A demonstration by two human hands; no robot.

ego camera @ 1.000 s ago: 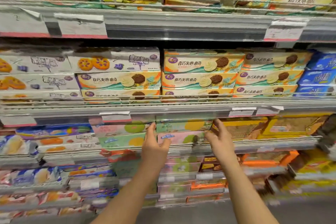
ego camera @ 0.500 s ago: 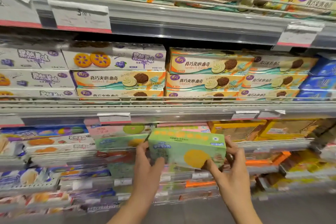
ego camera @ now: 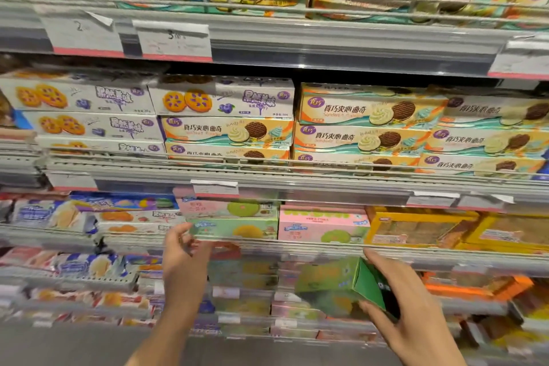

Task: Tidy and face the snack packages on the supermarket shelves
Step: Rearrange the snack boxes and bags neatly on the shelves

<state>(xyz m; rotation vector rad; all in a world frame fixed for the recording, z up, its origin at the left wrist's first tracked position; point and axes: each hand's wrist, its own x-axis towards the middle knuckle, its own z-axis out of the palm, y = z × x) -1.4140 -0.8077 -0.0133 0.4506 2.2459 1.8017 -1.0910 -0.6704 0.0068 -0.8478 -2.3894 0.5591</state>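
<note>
Green snack box (ego camera: pixel 341 285) sits gripped in my right hand (ego camera: pixel 413 309), off the shelf (ego camera: pixel 297 246) — my left hand (ego camera: pixel 184 258), fingers loosely open, reaches toward the stacked boxes (ego camera: pixel 234 218) — next, I judge, it needs a front-facing slot.

Motion blur smears the print on the green cardboard snack box (ego camera: pixel 341 285); the lower wire shelves (ego camera: pixel 237 306) blur too, their packages unreadable; both forearms are cut off.
</note>
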